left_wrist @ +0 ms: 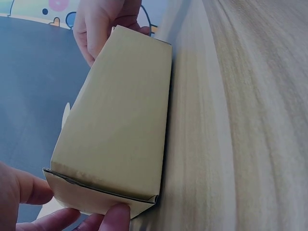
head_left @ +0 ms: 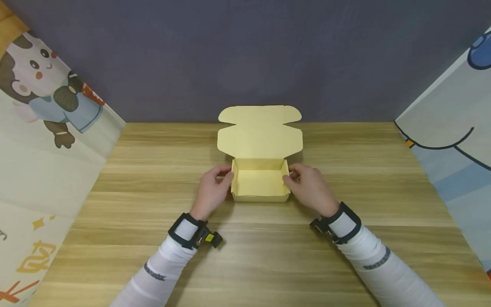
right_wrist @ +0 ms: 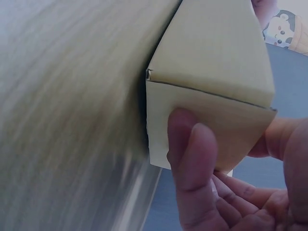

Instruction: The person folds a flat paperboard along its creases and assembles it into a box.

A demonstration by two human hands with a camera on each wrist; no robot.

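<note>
A pale yellow cardboard box [head_left: 261,183] sits on the table, its inside bare and its flapped lid [head_left: 260,140] raised at the back. At its left end is my left hand [head_left: 212,189], the thumb at the top rim and fingers against the outer wall. My right hand [head_left: 311,187] pinches the right wall, thumb over the rim and fingers outside. In the left wrist view the box's front panel [left_wrist: 115,110] faces the camera, with left fingertips [left_wrist: 115,216] along the end wall. The right wrist view shows right fingers [right_wrist: 195,149] on the other end wall [right_wrist: 161,120].
The wood-grain table [head_left: 261,247] reaches back to a dark grey wall [head_left: 261,55]. Cartoon-printed panels stand along the left side [head_left: 76,170] and the right side [head_left: 452,128]. Both wrists carry black straps with small cameras.
</note>
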